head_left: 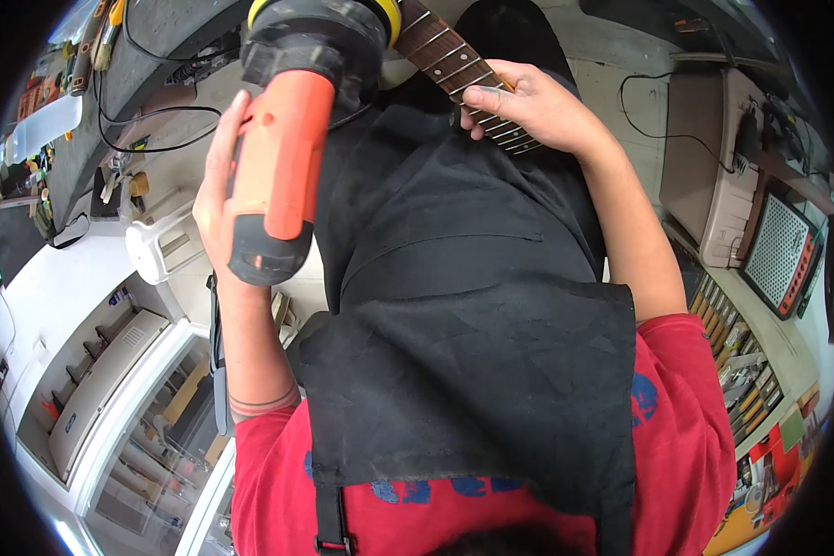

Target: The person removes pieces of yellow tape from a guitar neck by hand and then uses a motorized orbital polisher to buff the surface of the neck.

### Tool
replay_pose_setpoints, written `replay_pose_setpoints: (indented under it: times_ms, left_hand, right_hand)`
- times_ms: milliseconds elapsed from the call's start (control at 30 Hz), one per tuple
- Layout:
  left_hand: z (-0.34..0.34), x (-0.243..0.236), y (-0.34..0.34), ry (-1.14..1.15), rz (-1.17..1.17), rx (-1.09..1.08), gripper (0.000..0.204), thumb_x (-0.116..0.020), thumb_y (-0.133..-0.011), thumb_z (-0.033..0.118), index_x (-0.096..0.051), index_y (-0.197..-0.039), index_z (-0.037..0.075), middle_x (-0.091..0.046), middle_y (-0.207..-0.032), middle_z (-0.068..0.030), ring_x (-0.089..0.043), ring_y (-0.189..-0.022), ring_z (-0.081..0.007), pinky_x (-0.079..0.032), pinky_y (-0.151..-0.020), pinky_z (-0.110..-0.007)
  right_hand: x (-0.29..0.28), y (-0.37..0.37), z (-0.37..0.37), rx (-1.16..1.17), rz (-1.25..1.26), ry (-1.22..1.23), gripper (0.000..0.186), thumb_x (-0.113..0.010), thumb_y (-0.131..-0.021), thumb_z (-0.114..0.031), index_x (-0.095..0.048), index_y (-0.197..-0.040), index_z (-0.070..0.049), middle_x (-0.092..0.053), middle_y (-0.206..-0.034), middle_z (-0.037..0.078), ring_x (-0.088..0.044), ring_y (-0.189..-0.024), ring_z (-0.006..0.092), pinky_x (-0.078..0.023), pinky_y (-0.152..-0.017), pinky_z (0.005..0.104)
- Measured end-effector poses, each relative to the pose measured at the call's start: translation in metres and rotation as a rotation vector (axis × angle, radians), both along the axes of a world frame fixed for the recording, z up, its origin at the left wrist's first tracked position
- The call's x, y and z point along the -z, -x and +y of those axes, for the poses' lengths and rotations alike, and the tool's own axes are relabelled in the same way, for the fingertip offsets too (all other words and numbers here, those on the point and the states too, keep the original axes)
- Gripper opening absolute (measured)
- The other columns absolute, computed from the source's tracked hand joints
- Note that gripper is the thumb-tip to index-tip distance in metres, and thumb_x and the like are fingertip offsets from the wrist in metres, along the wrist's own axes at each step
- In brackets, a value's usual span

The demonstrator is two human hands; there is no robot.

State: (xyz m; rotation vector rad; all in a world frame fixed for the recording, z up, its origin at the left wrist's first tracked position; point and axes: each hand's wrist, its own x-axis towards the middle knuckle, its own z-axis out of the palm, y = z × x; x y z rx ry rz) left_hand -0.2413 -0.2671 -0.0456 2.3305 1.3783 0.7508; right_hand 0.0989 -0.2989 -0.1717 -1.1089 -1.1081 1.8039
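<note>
My left hand (217, 176) is wrapped round the body of an orange and black power polisher (285, 153), its fingers partly hidden behind it. The polisher's round black head has a yellow rim and runs up to the top edge of the view. Beside that head, a guitar neck (447, 57) slants down to the right, showing a dark brown fretboard with metal frets and pale dot inlays. My right hand (519, 100) grips the neck near its lower right end, thumb across the fretboard. The polisher covers part of the neck's far side. A black apron (463, 371) lies below both hands.
A black cord (171, 109) loops at the upper left near a grey workbench (148, 83). A white plastic stool (162, 243) stands left of my forearm. To the right are a speaker amplifier (781, 255) and a rack of wooden-handled tools (737, 338).
</note>
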Motion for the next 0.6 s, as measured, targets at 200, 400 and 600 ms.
replay_pose_setpoints:
  times_ms: [200, 400, 600]
  left_hand:
    - [-0.004, 0.002, 0.001, 0.0, 0.108, 0.073, 0.071, -0.09, -0.088, 0.012, -0.064, -0.153, 0.002, -0.071, -0.152, -0.013, -0.075, -0.129, -0.0303, -0.06, -0.106, -0.039]
    - [-0.003, 0.003, -0.001, -0.024, 0.105, 0.065, 0.073, -0.091, -0.088, 0.011, -0.062, -0.155, 0.003, -0.072, -0.151, -0.0125, -0.076, -0.127, -0.0302, -0.06, -0.106, -0.04]
    - [-0.007, 0.005, 0.001, 0.041, 0.023, 0.027, 0.075, -0.091, -0.088, 0.011, -0.06, -0.157, 0.004, -0.072, -0.15, -0.0132, -0.076, -0.127, -0.0298, -0.06, -0.106, -0.04]
  right_hand:
    - [0.0, 0.0, -0.002, -0.007, -0.034, 0.033, 0.037, -0.07, -0.111, -0.035, -0.071, -0.126, -0.002, -0.074, -0.095, 0.007, -0.072, -0.084, 0.0145, -0.06, -0.082, 0.0311]
    - [0.003, -0.002, 0.001, -0.035, -0.016, 0.025, 0.037, -0.07, -0.111, -0.036, -0.071, -0.125, -0.002, -0.075, -0.095, 0.007, -0.073, -0.084, 0.0146, -0.06, -0.083, 0.0314]
    - [0.001, -0.001, -0.001, -0.022, -0.003, 0.039, 0.044, -0.074, -0.108, -0.044, -0.073, -0.124, -0.004, -0.076, -0.092, 0.004, -0.073, -0.084, 0.0123, -0.061, -0.083, 0.03]
